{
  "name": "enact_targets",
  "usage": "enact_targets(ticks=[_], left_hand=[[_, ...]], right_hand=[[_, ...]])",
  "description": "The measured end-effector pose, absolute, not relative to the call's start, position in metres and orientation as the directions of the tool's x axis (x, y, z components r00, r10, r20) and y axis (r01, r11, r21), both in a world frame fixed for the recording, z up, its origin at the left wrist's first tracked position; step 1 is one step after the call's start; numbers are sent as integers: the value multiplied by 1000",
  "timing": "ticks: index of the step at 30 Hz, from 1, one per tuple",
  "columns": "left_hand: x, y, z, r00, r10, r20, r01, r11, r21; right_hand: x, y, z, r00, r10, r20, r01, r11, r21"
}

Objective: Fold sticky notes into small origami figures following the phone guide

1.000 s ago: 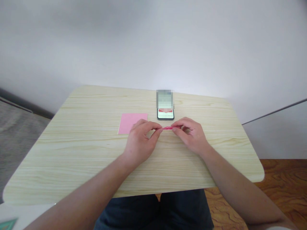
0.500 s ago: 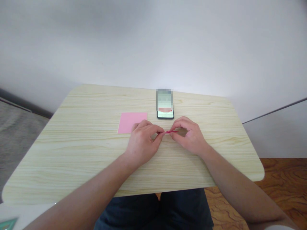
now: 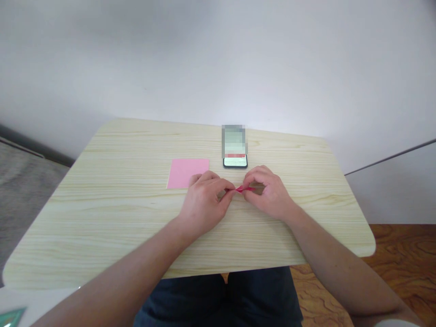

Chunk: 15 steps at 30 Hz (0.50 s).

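Observation:
A small folded piece of red paper (image 3: 244, 189) is pinched between my two hands just above the light wooden table (image 3: 102, 218). My left hand (image 3: 201, 204) grips its left end with thumb and forefinger. My right hand (image 3: 269, 193) holds the right end, fingers curled over it, so most of the paper is hidden. A flat pink paper square (image 3: 186, 173) lies on the table just beyond my left hand.
A phone (image 3: 235, 156) lies flat beyond my hands, its screen lit and partly blurred. A white wall rises behind the table. Wooden floor shows at the right, and a greenish object (image 3: 10, 314) sits at the bottom left corner.
My hands have drawn closer together and a little lower, and less of the red paper shows between the fingertips than a second ago.

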State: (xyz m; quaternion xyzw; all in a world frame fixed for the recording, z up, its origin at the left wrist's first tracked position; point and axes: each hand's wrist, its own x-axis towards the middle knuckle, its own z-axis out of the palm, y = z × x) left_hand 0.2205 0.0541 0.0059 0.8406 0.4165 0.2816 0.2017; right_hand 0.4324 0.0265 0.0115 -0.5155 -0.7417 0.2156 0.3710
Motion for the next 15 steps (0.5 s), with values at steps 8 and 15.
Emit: enact_targets(ticks=[8,15], left_hand=[[221,55,4,507,804,311,583,-586,563],[220,54,3,520,789,327,579,-607,544]], right_hand=[[433,27,11,-217,937,274,657,348,-668],[434,28,7,-254,924,286,709,380,-595]])
